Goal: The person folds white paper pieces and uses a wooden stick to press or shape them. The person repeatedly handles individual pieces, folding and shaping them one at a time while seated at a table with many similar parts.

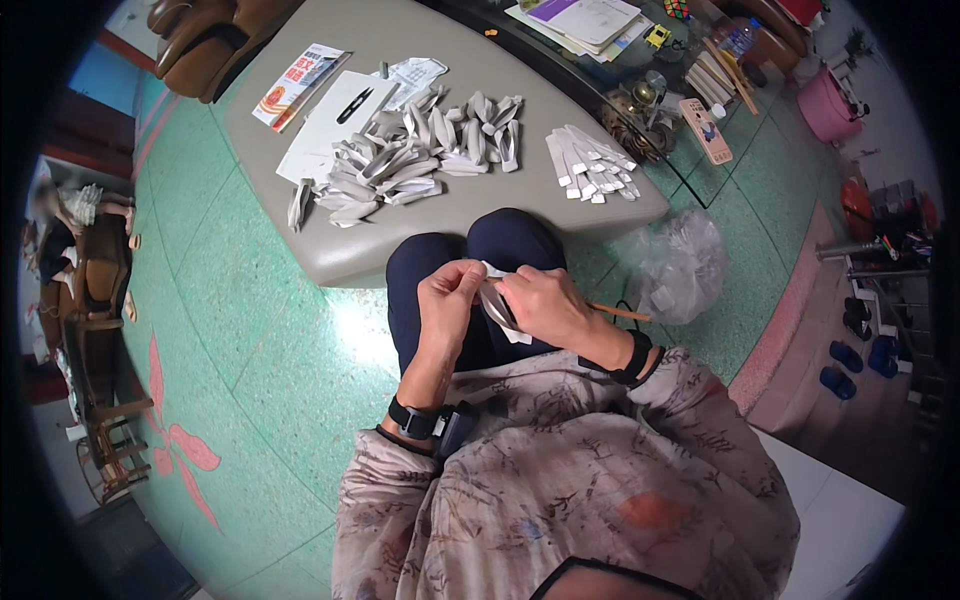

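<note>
Over the knees, left hand (447, 300) and right hand (540, 303) pinched shut on one pale paper strip (497, 303), seemingly mid-fold. At twelve o'clock, grey table (500, 215): folded strips (405, 160) heaped, flat strips (590, 162) toward one o'clock.

The folded paper piece (497, 300) is largely covered by the right hand (545, 305) and left hand (448, 298), so its shape is unclear. A thin stick (620, 313) disappears behind the right wrist. A person at far left (60, 215) is blurred.
</note>
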Motion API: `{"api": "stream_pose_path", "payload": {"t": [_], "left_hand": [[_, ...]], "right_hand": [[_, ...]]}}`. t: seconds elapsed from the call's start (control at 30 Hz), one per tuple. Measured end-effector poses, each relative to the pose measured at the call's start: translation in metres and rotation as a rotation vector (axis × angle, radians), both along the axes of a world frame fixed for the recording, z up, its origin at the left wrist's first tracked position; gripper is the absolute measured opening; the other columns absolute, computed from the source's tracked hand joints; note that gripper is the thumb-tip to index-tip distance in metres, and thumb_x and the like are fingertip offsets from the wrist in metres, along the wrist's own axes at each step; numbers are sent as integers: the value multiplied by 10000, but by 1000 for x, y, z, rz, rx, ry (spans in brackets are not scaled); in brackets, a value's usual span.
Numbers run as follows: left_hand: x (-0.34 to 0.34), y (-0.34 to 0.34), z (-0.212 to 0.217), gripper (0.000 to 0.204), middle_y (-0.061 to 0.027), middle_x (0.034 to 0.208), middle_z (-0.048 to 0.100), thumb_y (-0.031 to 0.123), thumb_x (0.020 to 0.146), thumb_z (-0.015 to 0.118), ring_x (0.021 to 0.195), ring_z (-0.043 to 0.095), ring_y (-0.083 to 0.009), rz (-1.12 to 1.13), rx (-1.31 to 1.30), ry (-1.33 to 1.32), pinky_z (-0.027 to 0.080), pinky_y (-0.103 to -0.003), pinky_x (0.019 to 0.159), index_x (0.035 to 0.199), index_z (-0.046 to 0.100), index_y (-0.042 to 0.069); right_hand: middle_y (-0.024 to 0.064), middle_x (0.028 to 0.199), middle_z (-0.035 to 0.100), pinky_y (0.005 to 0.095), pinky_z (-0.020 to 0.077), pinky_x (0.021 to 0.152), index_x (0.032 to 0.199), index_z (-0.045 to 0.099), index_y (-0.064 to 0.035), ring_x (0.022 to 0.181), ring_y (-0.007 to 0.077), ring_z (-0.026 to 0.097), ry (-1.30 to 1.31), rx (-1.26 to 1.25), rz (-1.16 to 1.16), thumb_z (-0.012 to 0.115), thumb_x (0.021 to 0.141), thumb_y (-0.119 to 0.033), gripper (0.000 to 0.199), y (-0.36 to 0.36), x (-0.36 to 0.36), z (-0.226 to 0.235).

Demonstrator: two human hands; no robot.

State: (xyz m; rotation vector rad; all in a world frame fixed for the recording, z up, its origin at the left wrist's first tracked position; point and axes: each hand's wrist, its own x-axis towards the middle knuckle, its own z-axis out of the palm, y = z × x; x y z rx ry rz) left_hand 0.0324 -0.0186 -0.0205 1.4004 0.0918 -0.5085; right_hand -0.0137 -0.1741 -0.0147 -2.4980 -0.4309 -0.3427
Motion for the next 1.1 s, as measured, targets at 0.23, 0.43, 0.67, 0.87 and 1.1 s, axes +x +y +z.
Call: {"api": "stream_pose_path", "payload": {"t": [0.23, 0.43, 0.67, 0.87, 1.1], "left_hand": [[-8, 1, 12, 313, -66, 1012, 638, -32, 845, 607, 920, 595, -104, -32, -199, -38, 481, -240, 845, 1151, 543, -35], [-11, -3, 9, 190, -29, 875, 650, 80, 869, 639, 790, 576, -74, 110, -39, -66, 444, -186, 700, 1027, 643, -24], [-9, -1, 7, 141, -2, 781, 644, 122, 878, 636, 675, 536, -47, 188, -63, -83, 384, -182, 586, 929, 687, 0], [-8, 3, 10, 147, 10, 820, 636, 114, 888, 629, 740, 532, -38, 52, -19, -146, 419, -172, 657, 953, 670, -12], [-15, -2, 12, 150, -4, 805, 633, 117, 887, 633, 734, 529, -48, -65, 7, -205, 440, -188, 662, 923, 650, -28]], "right_hand": [[142, 702, 567, 398, 458, 528, 779, 587, -16, 616, 343, 572, 9, 385, -120, 593, 840, -83, 91, -7, 2, -5], [150, 693, 550, 415, 445, 514, 779, 573, -13, 599, 354, 557, 9, 315, -143, 597, 842, -93, 105, -5, -3, -4], [173, 677, 560, 406, 440, 505, 754, 554, 15, 589, 367, 546, 59, 429, -72, 595, 844, -92, 146, -4, -5, -4], [59, 649, 594, 258, 412, 508, 820, 619, 10, 564, 67, 484, 334, 724, -162, 693, 818, -136, 163, -29, 3, 17], [-41, 676, 565, 188, 344, 477, 844, 631, 1, 562, 1, 435, 514, 853, -33, 673, 835, -109, 118, -25, 18, 12]]}}
